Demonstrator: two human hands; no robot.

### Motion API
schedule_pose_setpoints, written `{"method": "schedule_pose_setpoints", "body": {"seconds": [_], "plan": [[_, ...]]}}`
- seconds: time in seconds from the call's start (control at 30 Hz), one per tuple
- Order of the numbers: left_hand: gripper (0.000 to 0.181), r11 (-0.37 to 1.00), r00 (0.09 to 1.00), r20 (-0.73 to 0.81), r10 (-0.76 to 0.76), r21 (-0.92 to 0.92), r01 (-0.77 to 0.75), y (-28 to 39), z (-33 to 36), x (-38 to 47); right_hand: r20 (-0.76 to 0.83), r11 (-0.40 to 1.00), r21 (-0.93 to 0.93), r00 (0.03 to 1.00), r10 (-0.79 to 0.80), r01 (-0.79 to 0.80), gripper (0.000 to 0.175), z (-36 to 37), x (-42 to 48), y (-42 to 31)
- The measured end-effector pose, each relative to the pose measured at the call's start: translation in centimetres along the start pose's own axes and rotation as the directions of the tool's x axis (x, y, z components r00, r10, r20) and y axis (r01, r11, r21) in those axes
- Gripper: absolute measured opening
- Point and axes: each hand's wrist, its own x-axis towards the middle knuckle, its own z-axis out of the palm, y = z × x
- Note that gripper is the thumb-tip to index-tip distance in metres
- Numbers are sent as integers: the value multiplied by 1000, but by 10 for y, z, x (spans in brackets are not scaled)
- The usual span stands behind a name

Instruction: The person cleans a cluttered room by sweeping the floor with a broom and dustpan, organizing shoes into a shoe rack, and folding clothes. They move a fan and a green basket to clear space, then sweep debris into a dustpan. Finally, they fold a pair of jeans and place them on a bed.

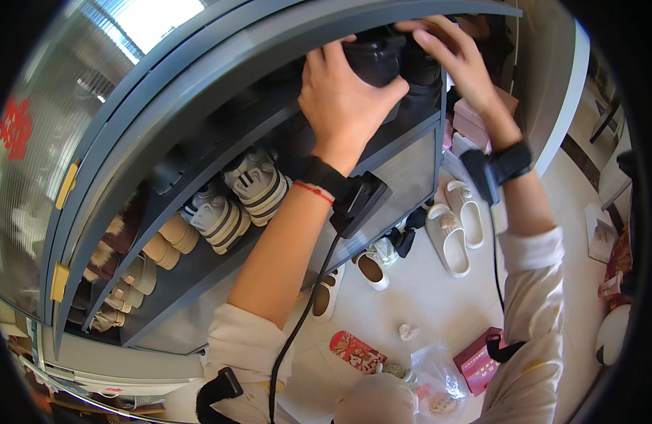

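My left hand (344,95) is spread around the heel of a glossy black shoe (376,58) on an upper shelf at the right end of a dark grey shoe cabinet. Just to its right, my right hand (455,55) reaches over a second black shoe (421,71); its fingertips are near the top, and whether they grip is unclear. On the shelf below, grey and white sneakers (257,185) stand with their heels outward. Tan shoes (172,241) and fur-trimmed dark shoes (111,244) are further left.
White clogs (450,246) and white shoes (371,270) lie on the tiled floor below. Pink boxes (471,124) stand beside the cabinet. A red envelope (357,352), a clear plastic bag (437,376) and a red box (479,360) are near me. A fluted glass door (26,175) is at left.
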Motion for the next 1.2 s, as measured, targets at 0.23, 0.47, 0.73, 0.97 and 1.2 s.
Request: {"method": "schedule_pose_setpoints", "body": {"seconds": [0.23, 0.47, 0.73, 0.97, 1.2], "plan": [[68, 991, 996, 36, -87, -100, 90, -1, 7, 1, -618, 884, -456, 752, -230, -105, 87, 66, -66, 51], [63, 907, 995, 98, -34, -416, 72, -34, 27, 59, -569, 753, -600, 805, -167, -268, 57, 45, -2, 18], [98, 896, 964, 265, 36, -436, 86, -45, 33, 50, -489, 831, -551, 836, -250, -74, 66, 35, -23, 26], [103, 994, 978, 206, 31, -109, -8, -23, 34, 40, -532, 834, -551, 768, -357, 6, 65, 27, 12, 55], [98, 993, 983, 150, -106, 65, 97, -5, 53, 36, -478, 810, -579, 844, -243, -95, 66, 16, 19, 70]]}}
